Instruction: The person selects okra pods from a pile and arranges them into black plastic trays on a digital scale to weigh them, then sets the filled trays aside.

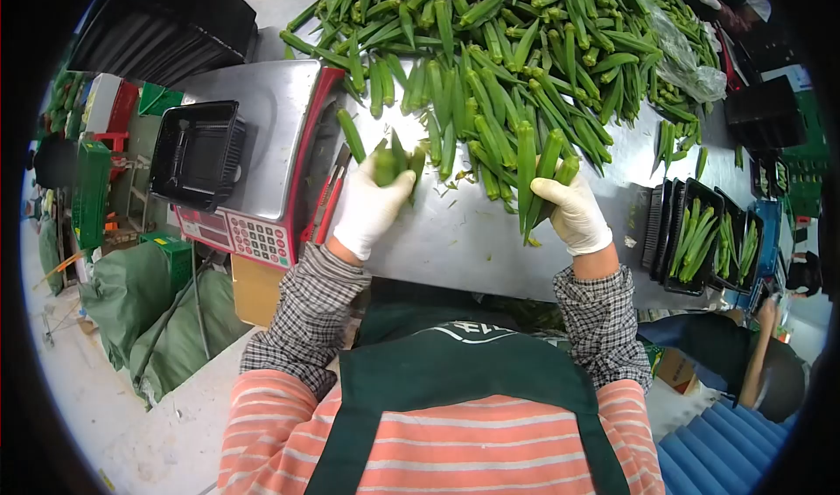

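Note:
White gloves cover both hands. My left hand (374, 205) is closed round a few okra pods (391, 164) beside the red-edged scale. Its fingertips are partly hidden by the pods. My right hand (573, 211) grips several okra pods (549, 156) between thumb and fingers, just over the metal table. A large heap of loose okra (525, 40) spreads across the table beyond both hands. On the scale's metal plate (278, 119) lies a black plastic tray (197, 156) with nothing in it. Black trays holding okra (696, 243) stand to the right of my right hand.
Red-handled scissors (326, 205) lie between the scale and my left hand. Stacked black trays (162, 27) rise at the upper left. A clear plastic bag (691, 62) rests against the heap. Another person's arm (759, 355) shows at the lower right, near a blue surface.

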Demonstrator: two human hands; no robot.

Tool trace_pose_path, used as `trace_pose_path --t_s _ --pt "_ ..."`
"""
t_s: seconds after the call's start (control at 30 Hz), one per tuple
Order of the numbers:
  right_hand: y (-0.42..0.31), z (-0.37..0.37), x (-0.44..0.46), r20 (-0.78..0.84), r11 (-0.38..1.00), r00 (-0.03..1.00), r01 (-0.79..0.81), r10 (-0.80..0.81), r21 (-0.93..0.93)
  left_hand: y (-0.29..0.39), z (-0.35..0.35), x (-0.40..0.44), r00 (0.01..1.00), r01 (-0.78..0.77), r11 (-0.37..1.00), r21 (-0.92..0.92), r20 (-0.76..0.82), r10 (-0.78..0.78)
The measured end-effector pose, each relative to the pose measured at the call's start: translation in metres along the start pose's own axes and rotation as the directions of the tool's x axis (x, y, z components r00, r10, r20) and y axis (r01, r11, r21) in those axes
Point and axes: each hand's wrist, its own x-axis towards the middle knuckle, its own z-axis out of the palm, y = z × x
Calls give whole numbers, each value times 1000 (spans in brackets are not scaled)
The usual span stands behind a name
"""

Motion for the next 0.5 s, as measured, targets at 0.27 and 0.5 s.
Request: trace_pose_path --t_s 0.27,0.5 --pt "-14 83 25 288 997 956 -69 62 17 21 -33 -17 923 383 298 -874 354 -148" --pt "-60 230 81 601 942 796 252 -72 -222 108 -125 -32 995 101 335 -937 88 -52"
